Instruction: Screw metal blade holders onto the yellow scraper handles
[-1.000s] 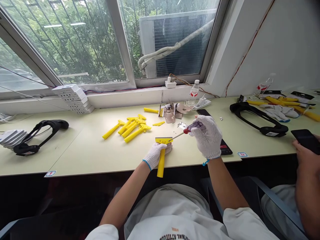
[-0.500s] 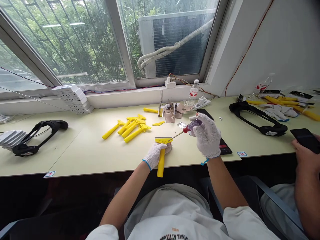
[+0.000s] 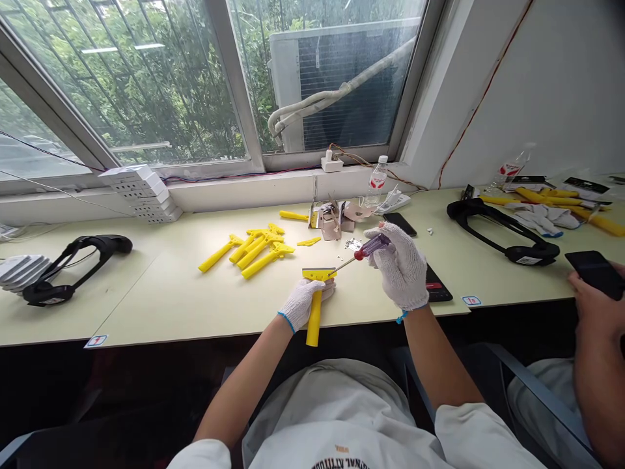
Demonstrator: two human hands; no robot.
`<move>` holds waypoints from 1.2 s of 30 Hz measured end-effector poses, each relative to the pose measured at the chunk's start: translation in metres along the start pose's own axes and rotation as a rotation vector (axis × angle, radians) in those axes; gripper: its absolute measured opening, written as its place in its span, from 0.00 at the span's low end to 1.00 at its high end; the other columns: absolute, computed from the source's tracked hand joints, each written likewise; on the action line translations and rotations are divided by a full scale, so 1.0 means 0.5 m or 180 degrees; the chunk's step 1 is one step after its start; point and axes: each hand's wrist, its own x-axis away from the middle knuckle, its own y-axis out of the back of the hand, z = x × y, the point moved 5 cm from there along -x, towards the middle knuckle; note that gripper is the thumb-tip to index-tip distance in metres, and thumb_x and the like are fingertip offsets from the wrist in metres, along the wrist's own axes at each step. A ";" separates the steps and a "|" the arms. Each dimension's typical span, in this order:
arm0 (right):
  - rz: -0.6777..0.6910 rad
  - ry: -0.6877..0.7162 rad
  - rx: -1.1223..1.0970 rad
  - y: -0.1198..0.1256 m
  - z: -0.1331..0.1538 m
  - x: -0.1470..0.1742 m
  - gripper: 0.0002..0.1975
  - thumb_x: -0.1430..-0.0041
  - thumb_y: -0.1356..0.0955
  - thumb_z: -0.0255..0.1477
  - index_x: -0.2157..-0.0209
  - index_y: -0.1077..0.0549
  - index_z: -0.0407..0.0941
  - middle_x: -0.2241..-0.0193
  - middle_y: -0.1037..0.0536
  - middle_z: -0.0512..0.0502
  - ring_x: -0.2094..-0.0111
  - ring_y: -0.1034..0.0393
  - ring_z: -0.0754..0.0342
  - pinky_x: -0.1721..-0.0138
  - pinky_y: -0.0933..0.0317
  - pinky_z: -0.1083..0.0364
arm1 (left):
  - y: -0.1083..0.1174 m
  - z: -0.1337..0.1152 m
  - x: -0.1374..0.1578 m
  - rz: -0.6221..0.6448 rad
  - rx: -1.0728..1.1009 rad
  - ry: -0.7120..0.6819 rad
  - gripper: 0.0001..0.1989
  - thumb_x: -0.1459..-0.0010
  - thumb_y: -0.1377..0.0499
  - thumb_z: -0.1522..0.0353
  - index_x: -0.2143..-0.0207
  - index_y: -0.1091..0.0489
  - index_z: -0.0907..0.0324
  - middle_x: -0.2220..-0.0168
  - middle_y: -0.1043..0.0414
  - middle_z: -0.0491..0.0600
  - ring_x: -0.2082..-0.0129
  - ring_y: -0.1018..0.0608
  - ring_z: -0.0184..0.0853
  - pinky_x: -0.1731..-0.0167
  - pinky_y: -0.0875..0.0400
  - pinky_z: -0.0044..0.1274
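Observation:
In a white knit glove, my left hand (image 3: 301, 303) is closed around the neck of a yellow scraper (image 3: 314, 319) near the table's front edge. Its wide head points away from me and carries a grey blade strip. My right hand (image 3: 401, 267), gloved too, grips a screwdriver (image 3: 370, 247) with a clear purple and red handle. The screwdriver's tip meets the right side of the scraper head; the screw there is too small to make out. Several yellow scrapers (image 3: 258, 251) lie in a group to the left. Small screws (image 3: 353, 244) lie beyond the screwdriver.
Brown cardboard pieces and blades (image 3: 332, 225) are heaped behind, beside a water bottle (image 3: 377, 176). A dark phone (image 3: 400, 223) lies behind my right hand. Black headsets (image 3: 502, 234) sit on the table at both sides. At right, another person's hand (image 3: 593, 290) holds a phone.
My right hand has turned slightly and its fingers have shifted on the screwdriver handle. The screwdriver's tip stays at the scraper head, and my left hand keeps its place.

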 end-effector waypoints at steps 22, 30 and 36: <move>-0.0448 -0.0168 0.0196 0.004 -0.027 0.006 0.19 0.29 0.27 0.31 0.39 0.23 0.52 0.50 0.21 0.43 0.63 0.21 0.55 0.68 0.25 0.56 | -0.004 -0.004 0.005 0.0016 0.0020 -0.0029 0.24 0.41 0.35 0.79 0.41 0.23 0.67 0.45 0.18 0.67 0.43 0.15 0.48 0.32 0.26 0.40; -0.0334 -0.0088 0.0557 0.008 -0.011 -0.002 0.23 0.25 0.33 0.33 0.32 0.27 0.53 0.45 0.20 0.40 0.55 0.21 0.50 0.57 0.22 0.49 | -0.002 -0.001 0.002 -0.0034 0.0045 -0.0016 0.25 0.42 0.35 0.80 0.41 0.23 0.66 0.44 0.18 0.67 0.42 0.15 0.49 0.33 0.25 0.40; -0.0186 -0.0095 0.0155 -0.001 -0.007 0.006 0.27 0.23 0.35 0.29 0.28 0.31 0.58 0.43 0.19 0.44 0.64 0.20 0.57 0.65 0.22 0.55 | -0.007 -0.004 0.005 -0.0050 0.0049 -0.0008 0.25 0.43 0.35 0.80 0.42 0.24 0.66 0.43 0.19 0.67 0.41 0.16 0.49 0.32 0.26 0.40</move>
